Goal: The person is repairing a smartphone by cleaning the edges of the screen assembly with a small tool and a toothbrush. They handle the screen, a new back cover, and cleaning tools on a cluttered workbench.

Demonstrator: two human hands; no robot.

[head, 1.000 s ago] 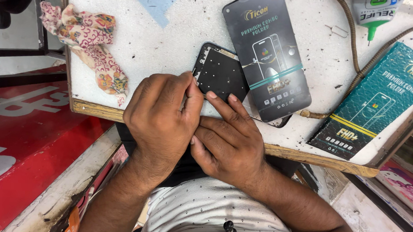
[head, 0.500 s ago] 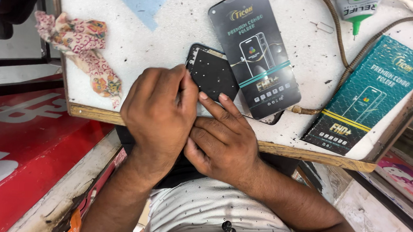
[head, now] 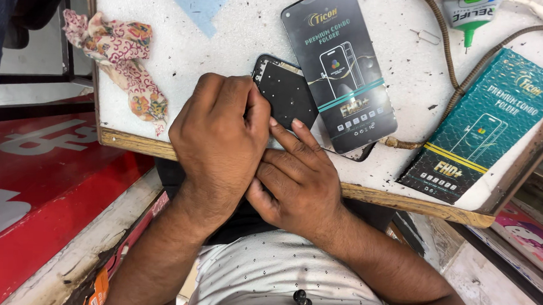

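Probably phone repair stall: scarred white worktable [head: 166,56], boxed screen packs [head: 486,131], glue bottle [head: 470,15].

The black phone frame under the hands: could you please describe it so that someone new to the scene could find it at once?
Start at the white worktable with the wooden edge. Near its front edge the left hand and right hand press together on a black phone frame. Unlike the glossy black package lying partly over it and the teal package to the right, it is plain, matte and dotted with small specks, with no printing.
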